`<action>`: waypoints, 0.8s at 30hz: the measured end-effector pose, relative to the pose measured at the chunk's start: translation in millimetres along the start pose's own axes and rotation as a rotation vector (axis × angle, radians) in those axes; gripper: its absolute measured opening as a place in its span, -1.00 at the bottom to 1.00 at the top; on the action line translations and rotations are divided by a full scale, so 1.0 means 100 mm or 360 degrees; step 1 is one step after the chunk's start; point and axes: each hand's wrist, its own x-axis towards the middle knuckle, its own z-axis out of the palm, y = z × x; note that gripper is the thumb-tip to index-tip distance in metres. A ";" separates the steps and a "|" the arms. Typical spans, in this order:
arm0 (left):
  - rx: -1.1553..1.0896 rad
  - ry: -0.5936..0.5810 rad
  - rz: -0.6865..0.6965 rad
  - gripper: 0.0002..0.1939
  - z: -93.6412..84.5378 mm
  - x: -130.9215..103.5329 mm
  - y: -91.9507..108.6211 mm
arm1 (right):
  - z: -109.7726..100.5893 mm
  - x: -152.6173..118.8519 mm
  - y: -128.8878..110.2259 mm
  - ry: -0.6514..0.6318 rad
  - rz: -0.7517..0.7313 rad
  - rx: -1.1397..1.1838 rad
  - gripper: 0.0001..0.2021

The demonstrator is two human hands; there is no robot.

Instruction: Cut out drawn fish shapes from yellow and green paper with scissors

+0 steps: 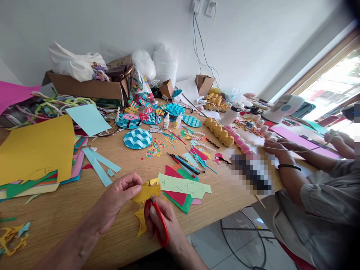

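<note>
My left hand (125,189) pinches a yellow paper fish (146,191) by its left end, above the table. Red-handled scissors (161,221) are in my right hand (167,223), their blades up against the lower edge of the fish. How far the blades are apart I cannot make out. Beneath lies a yellow paper scrap (141,222) with pointed corners. Just behind the fish, a pale green paper strip (184,186) with pencilled fish outlines rests over red and green paper pieces (180,204).
Yellow sheets (42,146) and light blue strips (98,165) lie on the left, paper offcuts (14,240) at front left. Pencils (187,165), confetti (156,147) and blue wavy discs (137,138) stand farther back. Another person's hands (277,146) work at the right, holding a cord.
</note>
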 end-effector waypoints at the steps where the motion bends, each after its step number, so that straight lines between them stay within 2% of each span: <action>1: 0.0010 -0.0013 0.0005 -0.83 0.00 0.00 0.00 | 0.00 0.00 0.00 -0.0003 -0.0006 0.0000 -0.43; 13: 0.0096 -0.0157 0.0054 -0.76 0.01 0.04 -0.05 | -0.04 0.04 0.07 -0.0081 0.0027 0.0045 -0.40; 19: 0.0138 -0.0094 0.0039 -0.77 0.04 0.02 0.00 | -0.06 0.06 0.14 -0.0080 0.0008 0.0083 -0.42; 24: 0.0318 -0.0087 0.0101 -0.79 0.01 0.03 -0.03 | -0.07 0.06 0.12 -0.0070 0.0013 0.0041 -0.41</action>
